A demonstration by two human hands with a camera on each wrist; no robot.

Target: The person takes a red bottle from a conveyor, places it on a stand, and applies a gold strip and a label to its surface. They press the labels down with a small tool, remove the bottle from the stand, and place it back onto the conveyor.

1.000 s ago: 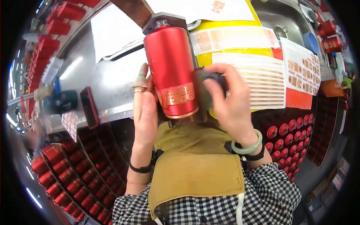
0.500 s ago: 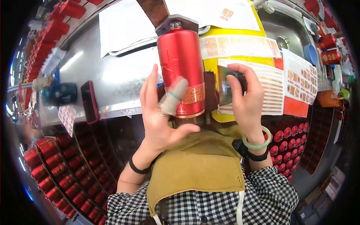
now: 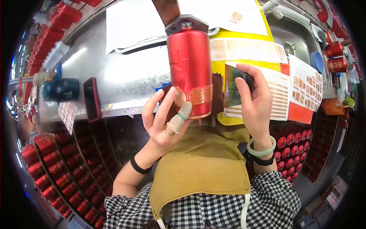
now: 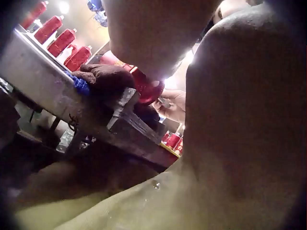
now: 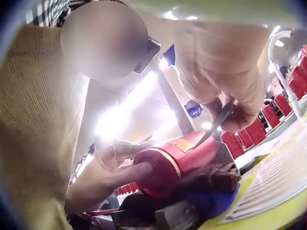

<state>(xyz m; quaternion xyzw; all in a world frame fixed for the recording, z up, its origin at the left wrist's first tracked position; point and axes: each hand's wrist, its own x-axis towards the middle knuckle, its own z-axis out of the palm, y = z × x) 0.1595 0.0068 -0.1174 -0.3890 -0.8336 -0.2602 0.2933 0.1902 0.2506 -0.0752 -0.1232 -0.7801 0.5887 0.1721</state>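
Observation:
A red bottle [image 3: 189, 63] lies on its side in a cradle padded with brown cloth [image 3: 218, 89], its neck toward a dark metal block [image 3: 187, 23]. Near its base sits a gold label [image 3: 200, 95], with a round gold part at its left. My left hand [image 3: 162, 118] is at the base end; the finger in a cloth cot [image 3: 185, 110] touches the bottle just below the label, and the other fingers are spread. In the right wrist view a digit lies straight against the base. My right hand [image 3: 257, 97] pinches a dark, thin-edged scraper [image 5: 211, 129] beside the bottle.
Sheets of gold stickers [image 3: 306, 87] and a gold-striped sheet [image 3: 274, 95] lie on yellow backing at the right. A phone [image 3: 91, 99] and a teal mug [image 3: 60, 90] stand left. Red bottles fill racks [image 3: 53, 164] below on both sides.
The right hand has moved away from the bottle to the right with the scraper. The left hand has gone from the bottle's left side to its base, its cot finger now at the label.

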